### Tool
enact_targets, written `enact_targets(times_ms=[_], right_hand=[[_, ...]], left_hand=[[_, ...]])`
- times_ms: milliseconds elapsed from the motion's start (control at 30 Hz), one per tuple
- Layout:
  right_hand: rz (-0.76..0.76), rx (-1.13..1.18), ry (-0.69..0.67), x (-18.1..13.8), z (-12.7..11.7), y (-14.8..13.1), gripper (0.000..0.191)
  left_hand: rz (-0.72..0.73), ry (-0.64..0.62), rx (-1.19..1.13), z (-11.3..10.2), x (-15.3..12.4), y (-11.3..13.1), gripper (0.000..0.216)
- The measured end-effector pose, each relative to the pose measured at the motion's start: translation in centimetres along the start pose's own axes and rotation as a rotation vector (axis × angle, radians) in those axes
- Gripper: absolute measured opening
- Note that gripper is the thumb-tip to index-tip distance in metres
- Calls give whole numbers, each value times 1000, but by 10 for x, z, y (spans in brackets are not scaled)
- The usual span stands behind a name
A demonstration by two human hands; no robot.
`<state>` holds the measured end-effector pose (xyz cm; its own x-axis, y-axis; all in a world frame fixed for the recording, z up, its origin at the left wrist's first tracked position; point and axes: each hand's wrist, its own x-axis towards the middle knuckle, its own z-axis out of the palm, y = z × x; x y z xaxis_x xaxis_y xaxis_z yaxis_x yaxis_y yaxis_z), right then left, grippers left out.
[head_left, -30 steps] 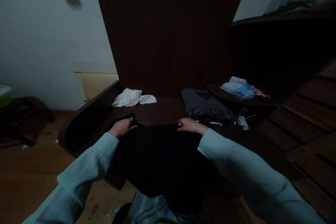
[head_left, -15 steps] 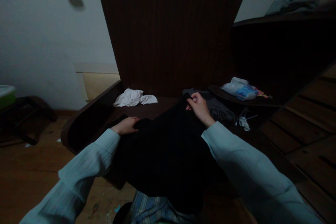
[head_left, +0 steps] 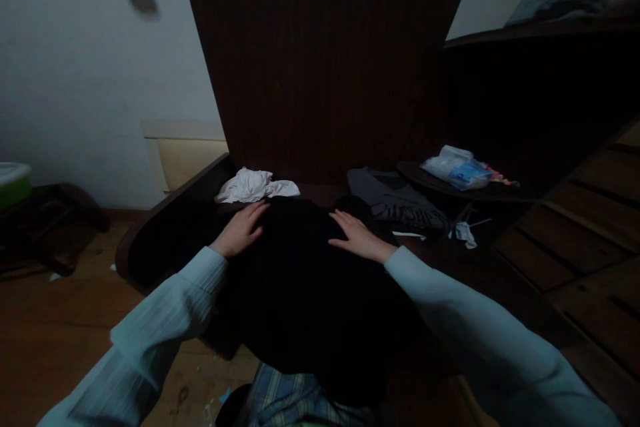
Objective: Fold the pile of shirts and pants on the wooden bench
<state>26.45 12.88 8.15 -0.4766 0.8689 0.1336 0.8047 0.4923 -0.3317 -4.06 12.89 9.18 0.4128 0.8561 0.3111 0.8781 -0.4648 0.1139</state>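
Observation:
A black garment [head_left: 310, 293] lies spread over the dark wooden surface in front of me, its near edge hanging down over my lap. Its exact kind is lost in the dim light. My left hand [head_left: 241, 230] rests on its far left part, fingers extended. On the far right part lies my right hand [head_left: 361, 237], palm down, with its fingers stretched out. Neither hand grips the cloth. Behind the left hand is a crumpled white cloth [head_left: 249, 185]. Beyond the right hand lies a folded grey garment [head_left: 397, 199] with dark lettering.
A small shelf [head_left: 510, 195] at the right bears a plastic package [head_left: 457, 168]. Below it hangs a white scrap [head_left: 466, 235]. A raised wooden side [head_left: 173, 213] bounds the surface on the left. A green container [head_left: 14, 185] stands on a dark stool [head_left: 55, 213].
My right hand has let go of the black garment's lifted edge and come down flat on it, leftward. The cloth now lies lower, uncovering the grey garment. My left hand has moved slightly forward.

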Motion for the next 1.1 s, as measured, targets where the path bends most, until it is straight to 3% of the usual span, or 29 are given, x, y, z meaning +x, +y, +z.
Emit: enact_targets(times_ms=[100, 233, 400, 533, 700, 867, 967, 1100], right_hand=[[13, -92, -172, -5, 8, -4, 67], [19, -133, -295, -12, 12, -1, 67], [-63, -127, -363, -9, -4, -5, 66], [-10, -150, -315, 11, -10, -22, 54], [-81, -138, -146, 29, 26, -28, 58], [2, -145, -147, 38, 49, 0, 60], [62, -167, -121, 46, 47, 16, 61], [54, -186, -78, 51, 48, 22, 59]], left_hand=[[101, -271, -49, 21, -2, 2, 50], [26, -372, 29, 33, -10, 5, 54], [59, -339, 114, 14, -17, 28, 48], [-8, -335, 126, 8, -13, 45, 41], [-75, -239, 27, 19, -17, 36, 29], [-141, -10, -43, 18, -51, 11, 32], [-329, 99, 35, 3, -77, 1, 34], [-655, -45, 149, -16, -105, -2, 40]])
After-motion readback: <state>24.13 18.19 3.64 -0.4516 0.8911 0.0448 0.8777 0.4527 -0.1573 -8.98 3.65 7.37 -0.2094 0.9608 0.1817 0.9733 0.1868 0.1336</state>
